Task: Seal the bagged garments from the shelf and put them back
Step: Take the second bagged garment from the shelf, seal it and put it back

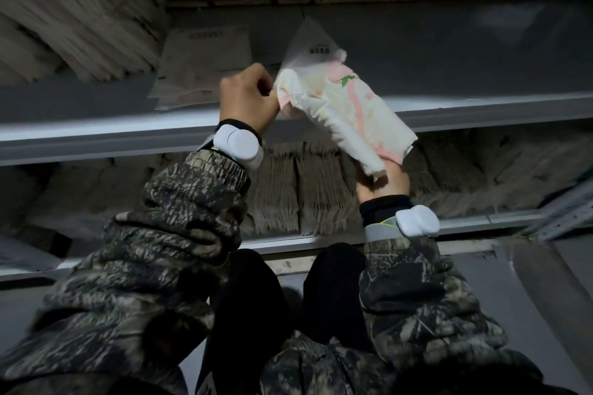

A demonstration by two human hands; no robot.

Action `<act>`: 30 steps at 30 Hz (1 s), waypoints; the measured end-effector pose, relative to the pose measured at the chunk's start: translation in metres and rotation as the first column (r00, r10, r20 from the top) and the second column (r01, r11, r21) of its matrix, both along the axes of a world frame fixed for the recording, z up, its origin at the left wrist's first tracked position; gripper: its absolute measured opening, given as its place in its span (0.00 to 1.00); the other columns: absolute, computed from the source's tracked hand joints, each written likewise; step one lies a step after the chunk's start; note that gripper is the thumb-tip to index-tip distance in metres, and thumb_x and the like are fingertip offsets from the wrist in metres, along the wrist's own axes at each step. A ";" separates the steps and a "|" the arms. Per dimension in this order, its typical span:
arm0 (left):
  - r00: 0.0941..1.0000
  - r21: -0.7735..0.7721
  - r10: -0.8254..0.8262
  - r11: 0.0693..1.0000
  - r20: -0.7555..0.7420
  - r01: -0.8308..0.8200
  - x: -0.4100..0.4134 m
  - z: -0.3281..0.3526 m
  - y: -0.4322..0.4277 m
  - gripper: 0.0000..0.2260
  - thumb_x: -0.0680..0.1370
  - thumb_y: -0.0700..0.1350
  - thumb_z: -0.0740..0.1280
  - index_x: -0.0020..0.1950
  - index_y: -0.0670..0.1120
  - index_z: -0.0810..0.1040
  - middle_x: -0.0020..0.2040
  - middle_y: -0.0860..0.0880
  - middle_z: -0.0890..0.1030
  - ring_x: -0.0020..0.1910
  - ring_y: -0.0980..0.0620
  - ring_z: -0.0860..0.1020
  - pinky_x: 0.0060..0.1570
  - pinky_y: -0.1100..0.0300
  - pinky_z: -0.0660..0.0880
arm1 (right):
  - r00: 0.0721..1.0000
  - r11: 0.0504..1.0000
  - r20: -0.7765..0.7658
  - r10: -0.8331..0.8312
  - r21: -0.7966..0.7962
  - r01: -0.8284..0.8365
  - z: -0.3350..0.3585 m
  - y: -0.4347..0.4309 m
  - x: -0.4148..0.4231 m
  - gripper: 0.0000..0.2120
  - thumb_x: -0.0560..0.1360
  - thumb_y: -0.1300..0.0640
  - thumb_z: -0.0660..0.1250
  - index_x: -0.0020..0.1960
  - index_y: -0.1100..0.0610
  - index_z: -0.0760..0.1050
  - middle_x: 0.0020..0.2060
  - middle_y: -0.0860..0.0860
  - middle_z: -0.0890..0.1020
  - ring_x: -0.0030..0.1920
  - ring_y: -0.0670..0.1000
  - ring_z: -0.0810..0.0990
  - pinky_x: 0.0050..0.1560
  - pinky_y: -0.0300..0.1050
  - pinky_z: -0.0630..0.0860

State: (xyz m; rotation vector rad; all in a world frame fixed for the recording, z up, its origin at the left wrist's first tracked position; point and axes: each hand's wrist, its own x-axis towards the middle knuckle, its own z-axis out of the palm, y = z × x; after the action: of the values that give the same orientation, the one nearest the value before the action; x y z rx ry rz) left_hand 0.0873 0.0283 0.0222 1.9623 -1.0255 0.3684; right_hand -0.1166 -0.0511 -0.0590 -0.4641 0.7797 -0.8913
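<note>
I hold a folded cream garment with pink and green print (346,109) in front of the grey shelf (481,112). A clear plastic bag (309,45) with a small label sticks up around its upper end. My left hand (248,98) pinches the garment's upper left corner and the bag edge. From below, my right hand (383,181) grips the lower end, partly hidden by the cloth. Whether the bag covers the whole garment is unclear.
Another flat bagged garment (202,67) lies on the shelf behind my left hand. Tilted stacks of bagged garments (64,16) fill the upper left. The lower shelf (305,196) holds upright rows of packs. My knees are below.
</note>
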 end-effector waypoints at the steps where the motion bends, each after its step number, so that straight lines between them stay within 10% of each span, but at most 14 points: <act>1: 1.000 -0.011 0.021 1.000 -0.015 -0.021 -0.001 0.002 -0.001 0.07 0.71 0.45 0.68 0.35 0.43 0.76 0.31 0.50 0.77 0.32 0.50 0.73 0.34 0.65 0.59 | 0.999 1.000 -0.053 -0.010 -0.022 0.009 0.005 0.002 0.000 0.20 0.78 0.65 0.57 0.33 0.58 0.81 0.24 0.44 0.82 0.26 0.41 0.81 0.32 0.34 0.79; 6: 0.995 -0.032 0.076 0.996 -0.070 -0.079 -0.009 0.012 -0.007 0.06 0.71 0.45 0.65 0.38 0.43 0.74 0.32 0.49 0.74 0.34 0.50 0.70 0.34 0.63 0.61 | 0.986 0.980 -0.104 -0.133 -0.163 0.115 0.006 0.014 0.014 0.16 0.75 0.72 0.61 0.63 0.69 0.72 0.51 0.58 0.81 0.41 0.51 0.82 0.38 0.40 0.80; 14: 0.985 0.136 0.146 0.982 -0.096 -0.132 -0.026 0.018 -0.014 0.09 0.70 0.45 0.60 0.49 0.46 0.72 0.40 0.45 0.78 0.39 0.42 0.73 0.39 0.53 0.70 | 0.985 0.923 -0.043 -0.169 -0.358 0.143 -0.002 0.013 0.025 0.16 0.74 0.77 0.57 0.35 0.64 0.77 0.26 0.45 0.79 0.29 0.43 0.78 0.36 0.38 0.80; 30: 0.993 0.122 0.105 0.988 -0.055 -0.097 -0.043 0.013 -0.007 0.06 0.73 0.47 0.60 0.45 0.46 0.72 0.40 0.47 0.77 0.39 0.44 0.74 0.37 0.55 0.69 | 0.935 0.867 -0.215 -0.282 -0.474 0.153 0.010 0.017 0.024 0.10 0.74 0.75 0.60 0.49 0.71 0.79 0.30 0.47 0.80 0.31 0.41 0.78 0.36 0.37 0.79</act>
State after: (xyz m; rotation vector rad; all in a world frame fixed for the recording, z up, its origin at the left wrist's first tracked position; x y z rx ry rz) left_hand 0.0438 0.0217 0.0356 2.1256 -0.9296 0.3062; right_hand -0.0926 -0.0338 -0.0493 -0.9422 0.8942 -1.2490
